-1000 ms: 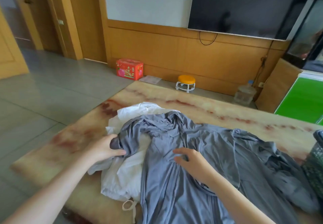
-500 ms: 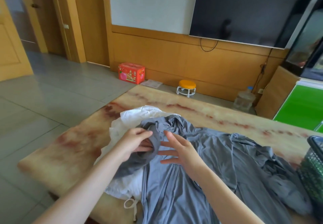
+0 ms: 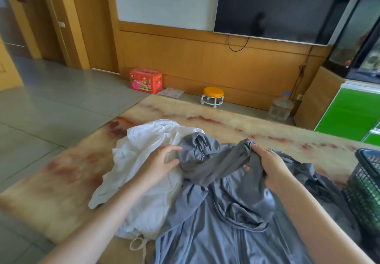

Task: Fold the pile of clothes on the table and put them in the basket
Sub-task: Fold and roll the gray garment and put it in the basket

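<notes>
You're now drawing the sleeve of the grey jacket out rightward in your gripping right hand, left hand resting open-fingered against its bunched end; spreading, not folding yet.

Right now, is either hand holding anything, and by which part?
The right hand grips the grey garment by a bunched twist; the left hand touches its other end, grip unclear.

Along the far wall, a red box on the floor, an orange stool to its right, a clear water jug further right — dark television mounted above.
</notes>
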`<state>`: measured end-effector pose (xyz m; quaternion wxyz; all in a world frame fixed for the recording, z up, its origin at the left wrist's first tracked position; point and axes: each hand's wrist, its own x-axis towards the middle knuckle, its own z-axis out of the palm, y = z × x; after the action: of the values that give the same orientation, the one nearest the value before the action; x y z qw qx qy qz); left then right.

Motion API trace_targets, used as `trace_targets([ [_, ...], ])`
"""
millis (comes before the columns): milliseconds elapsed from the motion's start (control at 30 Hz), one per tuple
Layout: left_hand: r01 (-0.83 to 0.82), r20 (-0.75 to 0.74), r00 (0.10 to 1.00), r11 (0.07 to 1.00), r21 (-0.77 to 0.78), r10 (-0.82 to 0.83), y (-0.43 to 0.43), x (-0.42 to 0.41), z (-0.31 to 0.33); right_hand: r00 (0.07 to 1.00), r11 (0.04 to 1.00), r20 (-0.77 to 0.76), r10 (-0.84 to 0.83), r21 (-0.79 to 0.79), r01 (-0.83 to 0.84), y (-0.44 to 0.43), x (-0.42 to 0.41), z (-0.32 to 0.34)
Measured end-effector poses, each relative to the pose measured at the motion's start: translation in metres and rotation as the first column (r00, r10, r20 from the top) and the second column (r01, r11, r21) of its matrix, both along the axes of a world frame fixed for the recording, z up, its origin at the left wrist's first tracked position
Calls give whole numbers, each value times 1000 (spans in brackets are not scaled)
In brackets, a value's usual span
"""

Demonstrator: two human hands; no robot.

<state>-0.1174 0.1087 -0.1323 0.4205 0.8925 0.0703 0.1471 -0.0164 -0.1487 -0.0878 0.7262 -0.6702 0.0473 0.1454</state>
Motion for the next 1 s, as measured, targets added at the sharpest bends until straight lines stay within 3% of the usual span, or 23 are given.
trace_targets([
  [33, 47, -15, 999, 997, 62, -46, -2, 5, -8, 999, 972, 30, 28, -236, -20, -12, 14, -8],
  [67, 83, -40, 996, 990, 110, -79, -6, 9, -15, 989, 822, 49, 138, -563, -87, -26, 28, -22],
  [100, 112, -73, 992, 980, 163, -101, -9, 14, -21, 972, 557, 11, 236, -821, -126, -39, 37, -35],
  [133, 143, -98, 988, 963, 231, -123, -13, 20, -26, 954, 319, -3, 300, -942, -103, -50, 41, -48],
  [167, 172, -120, 983, 938, 302, -141, -17, 26, -30, 938, 236, -9, 346, -967, -97, -57, 41, -58],
  [267, 270, -198, 959, 870, 413, -204, -26, 42, -38, 892, 414, 81, 445, -902, -125, -62, 30, -74],
  [433, 314, -176, 949, 796, 518, -261, -26, 70, -48, 727, 368, 156, 669, -919, -141, -44, 30, -90],
  [533, 295, -133, 954, 770, 566, -268, -19, 80, -47, 688, 412, 226, 690, -904, -116, -36, 40, -101],
  [633, 231, -24, 967, 840, 491, -252, -22, 88, -39, 737, 602, 384, 556, -798, -38, -35, 49, -102],
  [700, 140, 93, 980, 946, 292, -174, -24, 99, -30, 833, 787, 433, 343, -616, -4, -36, 54, -89],
  [767, 61, 162, 983, 989, 137, -83, -26, 118, -20, 886, 877, 439, 149, -473, 87, -37, 66, -75],
  [867, -67, 194, 981, 978, 198, 28, -32, 155, -10, 887, 774, 452, 91, -592, 223, -42, 99, -70],
  [1000, -80, 129, 991, 944, 319, 41, -32, 174, -22, 925, 468, 320, 205, -862, 194, -48, 123, -87],
])
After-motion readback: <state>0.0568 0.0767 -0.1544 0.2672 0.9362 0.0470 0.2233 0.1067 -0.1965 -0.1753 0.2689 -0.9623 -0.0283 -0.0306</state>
